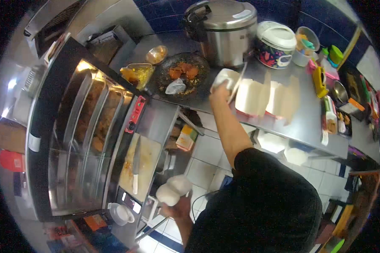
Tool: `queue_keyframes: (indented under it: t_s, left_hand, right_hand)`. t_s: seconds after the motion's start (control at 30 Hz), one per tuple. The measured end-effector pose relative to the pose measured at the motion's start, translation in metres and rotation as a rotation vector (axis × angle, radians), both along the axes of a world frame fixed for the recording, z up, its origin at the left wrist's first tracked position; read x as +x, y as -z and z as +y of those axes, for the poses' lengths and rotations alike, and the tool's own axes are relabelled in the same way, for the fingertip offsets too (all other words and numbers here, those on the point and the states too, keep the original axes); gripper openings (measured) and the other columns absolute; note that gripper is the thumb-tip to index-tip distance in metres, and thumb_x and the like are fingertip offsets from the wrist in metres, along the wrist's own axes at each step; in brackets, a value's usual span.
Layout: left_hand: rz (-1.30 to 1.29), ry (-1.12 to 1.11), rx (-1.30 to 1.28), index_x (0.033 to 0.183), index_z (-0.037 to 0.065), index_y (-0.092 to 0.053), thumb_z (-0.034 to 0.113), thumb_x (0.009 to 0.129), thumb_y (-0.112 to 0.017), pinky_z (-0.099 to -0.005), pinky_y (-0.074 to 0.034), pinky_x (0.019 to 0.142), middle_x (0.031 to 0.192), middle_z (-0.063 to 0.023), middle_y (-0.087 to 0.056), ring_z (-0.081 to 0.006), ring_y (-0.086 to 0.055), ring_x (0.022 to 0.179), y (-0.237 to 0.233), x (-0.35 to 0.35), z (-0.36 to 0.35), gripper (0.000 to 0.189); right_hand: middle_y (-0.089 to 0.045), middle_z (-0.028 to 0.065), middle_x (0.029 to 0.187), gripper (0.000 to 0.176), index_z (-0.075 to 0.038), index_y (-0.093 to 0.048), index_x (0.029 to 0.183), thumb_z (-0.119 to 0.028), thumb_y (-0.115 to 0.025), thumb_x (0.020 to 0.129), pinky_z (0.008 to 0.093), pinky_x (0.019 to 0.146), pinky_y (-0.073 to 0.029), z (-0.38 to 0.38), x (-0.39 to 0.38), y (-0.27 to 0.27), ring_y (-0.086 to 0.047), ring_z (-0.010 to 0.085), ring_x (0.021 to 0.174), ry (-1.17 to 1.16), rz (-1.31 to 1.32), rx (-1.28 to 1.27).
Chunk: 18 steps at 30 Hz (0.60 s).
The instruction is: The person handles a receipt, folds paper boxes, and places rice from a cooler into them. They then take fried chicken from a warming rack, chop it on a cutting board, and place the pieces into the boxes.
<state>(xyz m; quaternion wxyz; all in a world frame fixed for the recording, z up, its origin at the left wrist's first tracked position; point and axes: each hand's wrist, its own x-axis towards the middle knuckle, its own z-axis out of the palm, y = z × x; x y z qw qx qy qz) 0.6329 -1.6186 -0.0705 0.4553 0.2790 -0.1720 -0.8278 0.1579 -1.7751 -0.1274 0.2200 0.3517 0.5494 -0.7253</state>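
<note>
My right hand [222,92] reaches over the steel counter, its fingers closed on a white paper food box [229,76] whose flap stands up. Beside that box, two more boxes, one open food box [248,97] and a second open food box [275,99], stand in a row with flaps raised. Lower down, my left hand [179,208] is closed around a pair of white rounded pieces [169,195], smooth and blurred, away from the counter. A stone mortar [185,63] with reddish paste and a crumpled plastic bag [175,86] lies left of my right hand.
A large steel rice cooker [230,40] and a patterned lidded pot [276,46] stand at the back. On the left is a glass display cabinet [88,126] with food trays. A knife [136,166] rests on the cutting board [150,168]. Sauce bottles and a yellow container [320,82] stand right.
</note>
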Motion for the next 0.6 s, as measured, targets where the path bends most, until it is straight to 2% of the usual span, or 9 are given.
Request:
queue_keyframes:
  t_s: [0.07,0.13,0.2,0.27,0.3,0.37,0.43,0.5,0.6]
  left_hand:
    - [0.009,0.06,-0.02,0.136,0.018,-0.049,0.063,0.068,-0.066,-0.0623,-0.036,0.102,0.14,-0.0142,-0.047,-0.0389,-0.04,0.131,-0.013,-0.033,0.005,0.083]
    - [-0.466,0.088,-0.229,0.138,0.018,-0.044,0.065,0.065,-0.069,-0.0644,-0.033,0.103,0.143,-0.0119,-0.044,-0.0371,-0.039,0.133,-0.027,-0.058,0.015,0.091]
    - [0.004,0.2,-0.129,0.14,0.018,-0.04,0.066,0.064,-0.07,-0.0648,-0.031,0.104,0.144,-0.0124,-0.041,-0.0366,-0.038,0.134,-0.022,-0.079,0.009,0.096]
    - [-0.074,0.266,-0.077,0.142,0.018,-0.039,0.064,0.063,-0.072,-0.0653,-0.03,0.105,0.145,-0.0124,-0.04,-0.0369,-0.036,0.135,-0.022,-0.096,0.003,0.097]
    - [-0.046,0.3,-0.085,0.143,0.017,-0.038,0.062,0.064,-0.072,-0.0656,-0.03,0.105,0.147,-0.0124,-0.039,-0.0376,-0.035,0.136,-0.02,-0.108,-0.002,0.096]
    - [-0.069,0.361,-0.068,0.143,0.017,-0.038,0.062,0.065,-0.071,-0.0658,-0.029,0.106,0.147,-0.0124,-0.038,-0.0379,-0.034,0.137,-0.015,-0.132,-0.018,0.096]
    - [-0.071,0.487,-0.071,0.143,0.016,-0.038,0.056,0.068,-0.072,-0.0677,-0.029,0.106,0.147,-0.0128,-0.038,-0.039,-0.034,0.137,-0.014,-0.16,-0.037,0.091]
    - [-0.097,0.61,-0.096,0.141,0.009,-0.038,0.036,0.067,-0.08,-0.0589,-0.036,0.106,0.144,-0.0137,-0.042,-0.0373,-0.041,0.132,-0.027,-0.195,-0.049,0.089]
    - [-0.032,0.952,-0.237,0.138,0.0,-0.041,0.019,0.064,-0.085,-0.0485,-0.041,0.107,0.143,-0.0152,-0.045,-0.0334,-0.05,0.127,-0.047,-0.256,-0.05,0.088]
  right_hand:
    - [-0.052,0.0225,0.137,0.083,0.001,-0.05,0.135,-0.067,-0.05,0.087,0.0454,0.102,-0.042,-0.018,-0.022,0.004,-0.054,0.0371,0.12,0.449,0.088,-0.34]
    - [-0.045,0.0186,0.146,0.083,-0.003,-0.042,0.143,-0.064,-0.049,0.088,0.0458,0.104,-0.04,0.003,-0.043,-0.029,-0.05,0.0349,0.126,0.314,-0.287,-0.201]
    - [-0.048,0.0168,0.141,0.073,-0.007,-0.039,0.144,-0.056,-0.049,0.091,0.0476,0.093,-0.049,-0.051,-0.088,0.081,-0.056,0.0314,0.115,0.538,-0.385,-0.017]
    - [-0.052,0.0125,0.126,0.054,-0.01,-0.047,0.134,-0.045,-0.049,0.093,0.0438,0.077,-0.054,-0.03,-0.076,0.104,-0.058,0.0258,0.098,-0.02,-0.088,-0.29]
    - [-0.055,0.009,0.099,0.031,-0.012,-0.055,0.115,-0.034,-0.046,0.095,0.0364,0.061,-0.051,-0.032,-0.059,0.121,-0.055,0.0223,0.079,0.141,0.044,-0.555]
    - [-0.056,0.0079,0.075,0.018,-0.01,-0.056,0.1,-0.025,-0.046,0.099,0.0314,0.06,-0.049,0.046,0.005,0.018,-0.054,0.0213,0.066,-0.374,0.309,-0.855]
    - [-0.064,0.0103,0.103,0.029,-0.004,-0.055,0.119,-0.025,-0.053,0.1,0.0371,0.074,-0.053,0.137,0.066,-0.075,-0.063,0.021,0.093,-0.543,0.366,-0.614]
    - [-0.06,0.0124,0.119,0.042,-0.005,-0.048,0.13,-0.033,-0.053,0.1,0.0394,0.087,-0.051,0.207,0.088,-0.069,-0.058,0.0228,0.112,-0.799,0.941,-0.172]
    - [-0.051,0.0125,0.134,0.051,-0.01,-0.038,0.142,-0.028,-0.056,0.098,0.0468,0.091,-0.054,0.269,0.088,-0.084,-0.055,0.028,0.119,-0.632,0.294,-0.726]
